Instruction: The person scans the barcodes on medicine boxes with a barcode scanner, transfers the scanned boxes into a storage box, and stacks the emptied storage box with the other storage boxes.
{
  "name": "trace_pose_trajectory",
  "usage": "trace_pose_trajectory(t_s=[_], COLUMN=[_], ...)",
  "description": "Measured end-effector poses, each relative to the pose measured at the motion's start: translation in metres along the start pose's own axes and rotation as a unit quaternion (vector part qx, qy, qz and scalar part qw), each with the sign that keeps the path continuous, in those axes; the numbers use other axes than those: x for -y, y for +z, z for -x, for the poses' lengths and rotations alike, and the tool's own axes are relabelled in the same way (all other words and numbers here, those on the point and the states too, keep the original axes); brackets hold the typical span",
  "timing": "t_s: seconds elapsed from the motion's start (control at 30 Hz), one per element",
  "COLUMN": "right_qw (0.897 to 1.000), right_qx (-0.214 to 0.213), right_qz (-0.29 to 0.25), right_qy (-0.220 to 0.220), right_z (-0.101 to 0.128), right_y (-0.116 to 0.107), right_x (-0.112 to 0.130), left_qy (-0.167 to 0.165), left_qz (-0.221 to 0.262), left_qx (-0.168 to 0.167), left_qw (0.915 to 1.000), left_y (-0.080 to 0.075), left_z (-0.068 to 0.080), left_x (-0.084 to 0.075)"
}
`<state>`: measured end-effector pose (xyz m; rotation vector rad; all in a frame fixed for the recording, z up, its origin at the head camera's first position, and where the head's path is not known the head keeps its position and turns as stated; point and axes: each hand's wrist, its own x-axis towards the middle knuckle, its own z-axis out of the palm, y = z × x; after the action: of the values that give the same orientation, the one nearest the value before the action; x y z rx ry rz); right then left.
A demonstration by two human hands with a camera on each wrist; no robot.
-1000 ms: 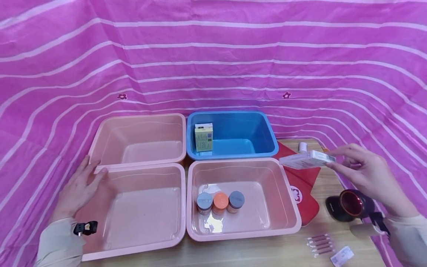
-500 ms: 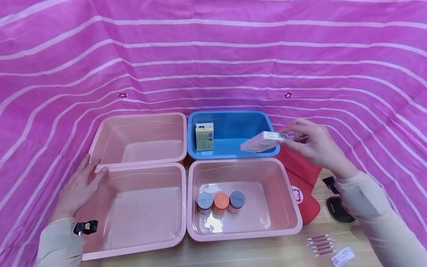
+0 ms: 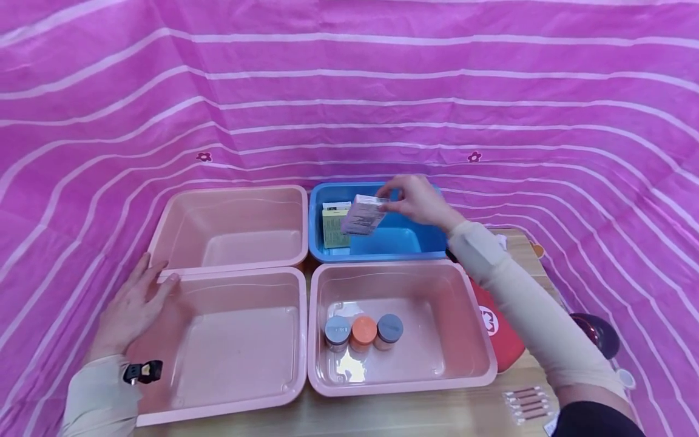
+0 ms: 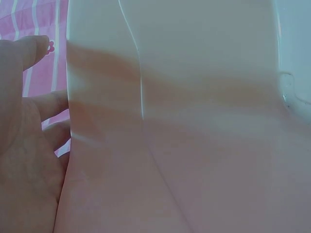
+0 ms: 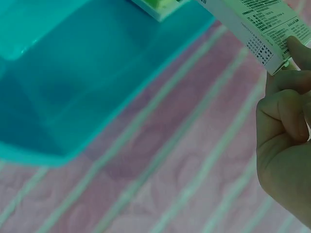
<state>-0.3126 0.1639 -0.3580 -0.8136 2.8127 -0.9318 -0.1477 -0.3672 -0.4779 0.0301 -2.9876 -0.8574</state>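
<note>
White carton (image 3: 364, 214) is now pinched in right hand (image 3: 417, 199) over blue bin (image 3: 435, 233), carried across from counter's right side, beside yellow box (image 3: 335, 226); left hand (image 3: 133, 309) is rested flat on pink bin rim (image 3: 229, 274).

Bright, even light fills the head view, whose edges bow the cloth's stripes. Glare sits on the tub floor (image 3: 349, 369) well right of the left hand (image 3: 131, 309). Both wrist views are soft and blurred.

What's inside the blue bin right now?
In the blue bin, a yellow-green box stands upright at its left end. The right hand holds a white box over the bin, hiding part of the yellow-green box and of the back wall.
</note>
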Motion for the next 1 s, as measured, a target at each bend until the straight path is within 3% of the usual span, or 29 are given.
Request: trace_pose_trajectory(t_s=[0.2, 0.47, 0.63, 0.87, 1.0], right_qw=[0.998, 0.992, 0.985, 0.982, 0.98], right_qx=[0.055, 0.112, 0.137, 0.138, 0.14], right_qz=[0.006, 0.056, 0.092, 0.074, 0.086], right_qy=[0.031, 0.035, 0.043, 0.107, 0.113], right_z=[-0.042, -0.081, -0.092, -0.094, -0.094], right_y=[0.028, 0.061, 0.076, 0.091, 0.097], right_x=[-0.003, -0.001, 0.001, -0.002, -0.008], left_qy=[0.001, 0.002, 0.003, 0.0, 0.001], left_qz=[0.002, 0.005, 0.005, 0.003, 0.007], left_qx=[0.0, -0.004, -0.008, -0.005, -0.005], left_qw=[1.0, 1.0, 1.0, 1.0, 1.0], left_y=[0.001, 0.001, 0.002, 0.003, 0.003], left_z=[-0.001, 0.0, 0.0, 0.001, 0.002], left_x=[-0.001, -0.005, -0.007, -0.01, -0.012])
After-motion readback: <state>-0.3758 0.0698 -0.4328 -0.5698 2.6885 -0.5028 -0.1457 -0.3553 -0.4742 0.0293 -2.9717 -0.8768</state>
